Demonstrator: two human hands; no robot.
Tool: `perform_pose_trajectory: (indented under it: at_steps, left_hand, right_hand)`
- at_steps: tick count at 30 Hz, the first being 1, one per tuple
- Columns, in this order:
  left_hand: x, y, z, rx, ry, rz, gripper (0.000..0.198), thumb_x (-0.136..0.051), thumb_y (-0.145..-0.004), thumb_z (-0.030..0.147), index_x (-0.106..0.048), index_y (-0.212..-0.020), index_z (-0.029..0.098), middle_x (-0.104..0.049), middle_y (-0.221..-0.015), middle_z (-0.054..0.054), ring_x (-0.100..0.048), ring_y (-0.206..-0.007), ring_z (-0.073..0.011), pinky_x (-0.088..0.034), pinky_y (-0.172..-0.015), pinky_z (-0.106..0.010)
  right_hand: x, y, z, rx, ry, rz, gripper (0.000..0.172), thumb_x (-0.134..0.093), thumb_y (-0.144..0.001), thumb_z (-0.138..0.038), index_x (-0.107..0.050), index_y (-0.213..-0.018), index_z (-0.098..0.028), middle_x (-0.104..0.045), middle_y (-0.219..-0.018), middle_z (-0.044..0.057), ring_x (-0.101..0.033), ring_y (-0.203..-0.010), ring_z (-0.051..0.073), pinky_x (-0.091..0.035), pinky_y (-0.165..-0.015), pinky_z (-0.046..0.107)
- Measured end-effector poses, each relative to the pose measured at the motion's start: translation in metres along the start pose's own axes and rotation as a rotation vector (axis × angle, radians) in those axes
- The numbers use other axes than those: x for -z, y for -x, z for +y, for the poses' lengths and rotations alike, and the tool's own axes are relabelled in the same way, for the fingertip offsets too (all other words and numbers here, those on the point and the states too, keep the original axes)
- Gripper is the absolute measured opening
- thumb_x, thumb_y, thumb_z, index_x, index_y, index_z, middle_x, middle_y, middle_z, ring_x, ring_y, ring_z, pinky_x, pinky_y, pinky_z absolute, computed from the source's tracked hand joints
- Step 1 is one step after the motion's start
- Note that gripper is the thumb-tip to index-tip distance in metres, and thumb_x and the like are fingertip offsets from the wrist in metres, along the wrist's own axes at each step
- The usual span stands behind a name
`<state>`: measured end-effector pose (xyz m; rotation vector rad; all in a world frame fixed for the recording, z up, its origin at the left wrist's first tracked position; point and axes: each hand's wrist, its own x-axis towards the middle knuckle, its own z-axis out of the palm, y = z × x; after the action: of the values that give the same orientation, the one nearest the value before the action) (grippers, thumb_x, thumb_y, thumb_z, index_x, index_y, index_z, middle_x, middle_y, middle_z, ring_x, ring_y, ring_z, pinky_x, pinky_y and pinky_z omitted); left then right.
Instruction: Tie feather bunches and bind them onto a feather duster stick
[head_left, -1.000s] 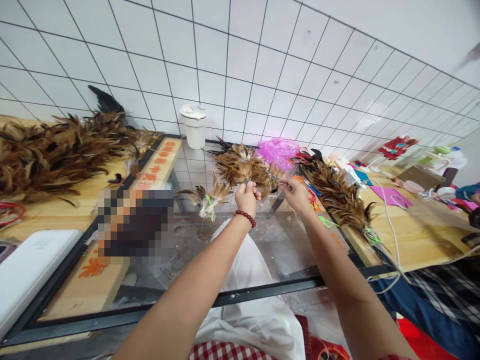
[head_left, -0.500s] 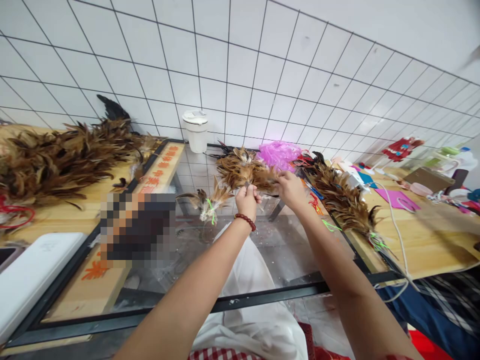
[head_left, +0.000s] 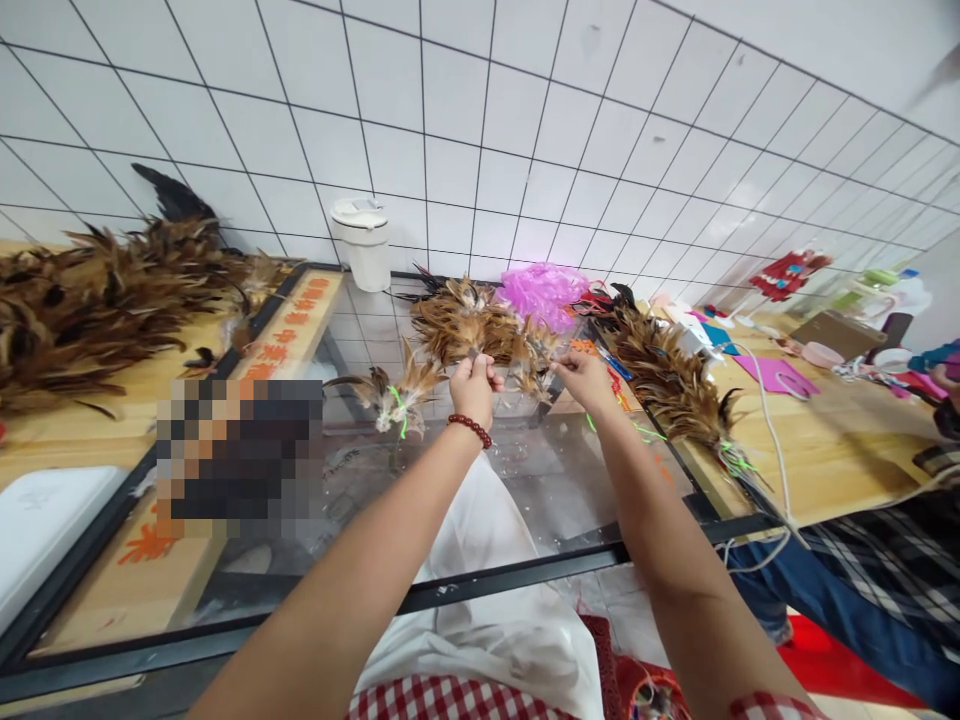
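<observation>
Past the middle of the glass tabletop, my left hand (head_left: 476,388) is closed, a red bead bracelet on its wrist. The quill end of a brown feather seems to be pinched in it, mostly hidden by the fingers. To its right, my right hand (head_left: 586,380) has thumb and forefinger pressed on a few light-brown feathers (head_left: 534,350). Just beyond both hands lies a heap of brown feathers (head_left: 454,312). Left of my left hand rests a small feather bunch (head_left: 397,400) bound with bright green string.
A white lidded cup (head_left: 363,248) stands by the tiled wall. Pink plastic film (head_left: 544,293) lies behind the heap. A long feather bundle (head_left: 671,375) runs along the right, a bigger feather pile (head_left: 112,300) on the left. A white cable (head_left: 776,440) crosses the right table edge.
My right hand has drawn a little apart from the heap, and the feathers at its fingertips show more clearly. My left hand stays closed. The whole view has shifted slightly.
</observation>
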<state>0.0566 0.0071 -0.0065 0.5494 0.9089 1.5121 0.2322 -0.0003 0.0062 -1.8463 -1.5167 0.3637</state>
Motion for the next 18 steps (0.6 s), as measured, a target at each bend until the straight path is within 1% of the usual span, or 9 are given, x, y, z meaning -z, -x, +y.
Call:
perform_pose_trajectory:
  at_steps: [2,4,6,8,10,11,14,16,18]
  left_hand:
    - [0.0,0.0,0.0,0.003,0.0,-0.001,0.017,-0.047,-0.087,0.018,-0.052,-0.071,0.014,-0.044,-0.052,0.007,-0.046,-0.041,-0.0053,-0.037,-0.041,-0.018]
    - [0.0,0.0,0.0,-0.003,-0.006,-0.008,0.018,-0.048,-0.087,0.018,-0.052,-0.07,0.015,-0.044,-0.051,0.007,-0.046,-0.041,-0.0054,-0.037,-0.041,-0.018]
    - [0.0,0.0,-0.001,-0.017,-0.015,-0.022,0.017,-0.052,-0.086,0.021,-0.053,-0.07,0.015,-0.044,-0.052,0.007,-0.046,-0.041,-0.0053,-0.037,-0.041,-0.018]
    - [0.001,0.0,-0.001,-0.03,-0.031,-0.046,0.017,-0.056,-0.084,0.025,-0.053,-0.07,0.015,-0.044,-0.052,0.007,-0.046,-0.041,-0.0052,-0.036,-0.041,-0.017]
    - [0.001,0.001,-0.001,-0.031,-0.054,-0.078,0.018,-0.057,-0.083,0.026,-0.054,-0.07,0.015,-0.045,-0.053,0.006,-0.046,-0.042,-0.0052,-0.036,-0.04,-0.017]
    - [0.002,0.001,-0.001,-0.027,-0.065,-0.094,0.017,-0.056,-0.083,0.026,-0.054,-0.07,0.015,-0.046,-0.054,0.006,-0.047,-0.042,-0.0053,-0.037,-0.04,-0.017]
    - [0.002,0.003,0.0,-0.013,-0.078,-0.126,0.016,-0.055,-0.084,0.024,-0.055,-0.071,0.014,-0.047,-0.055,0.005,-0.047,-0.042,-0.0053,-0.037,-0.04,-0.017]
    - [0.002,0.003,0.0,-0.006,-0.079,-0.135,0.016,-0.056,-0.083,0.025,-0.055,-0.071,0.014,-0.047,-0.055,0.005,-0.047,-0.042,-0.0053,-0.037,-0.04,-0.017]
    - [0.002,0.002,-0.001,-0.002,-0.076,-0.141,0.017,-0.058,-0.083,0.027,-0.055,-0.071,0.014,-0.048,-0.055,0.005,-0.048,-0.043,-0.0051,-0.038,-0.041,-0.017]
  right_hand:
    - [0.004,0.002,-0.002,0.019,0.034,-0.137,0.025,-0.062,-0.071,-0.039,-0.07,-0.071,-0.016,-0.058,-0.056,-0.001,-0.047,-0.054,0.012,-0.034,-0.055,0.025]
    - [0.004,0.004,-0.003,0.036,0.032,-0.289,0.026,-0.064,-0.068,-0.042,-0.069,-0.064,-0.016,-0.053,-0.051,-0.002,-0.043,-0.051,0.01,-0.031,-0.052,0.025]
    - [0.002,0.005,-0.003,0.036,-0.025,-0.378,0.024,-0.067,-0.063,-0.04,-0.065,-0.058,-0.016,-0.049,-0.048,-0.004,-0.039,-0.049,0.009,-0.029,-0.051,0.024]
    - [-0.001,0.005,-0.005,0.031,-0.195,-0.35,0.024,-0.069,-0.06,-0.038,-0.059,-0.055,-0.017,-0.047,-0.049,-0.005,-0.037,-0.049,0.008,-0.028,-0.051,0.024]
    - [-0.002,0.006,-0.009,0.0,-0.454,-0.272,0.028,-0.071,-0.06,-0.04,-0.054,-0.056,-0.018,-0.046,-0.05,-0.006,-0.036,-0.049,0.007,-0.027,-0.051,0.023]
    - [-0.002,0.006,-0.012,-0.03,-0.579,-0.256,0.03,-0.072,-0.06,-0.041,-0.052,-0.056,-0.018,-0.047,-0.052,-0.006,-0.037,-0.049,0.006,-0.027,-0.05,0.023]
    - [-0.001,0.009,-0.021,-0.156,-0.836,-0.304,0.032,-0.077,-0.054,-0.039,-0.054,-0.061,-0.018,-0.056,-0.058,-0.003,-0.043,-0.05,0.007,-0.03,-0.049,0.022]
    - [-0.001,0.011,-0.025,-0.213,-0.941,-0.344,0.033,-0.079,-0.052,-0.037,-0.057,-0.067,-0.017,-0.061,-0.064,-0.001,-0.047,-0.052,0.007,-0.032,-0.05,0.021]
    - [-0.005,0.012,-0.027,-0.227,-0.989,-0.354,0.034,-0.08,-0.05,-0.037,-0.058,-0.067,-0.017,-0.061,-0.064,-0.001,-0.047,-0.052,0.007,-0.032,-0.05,0.021]
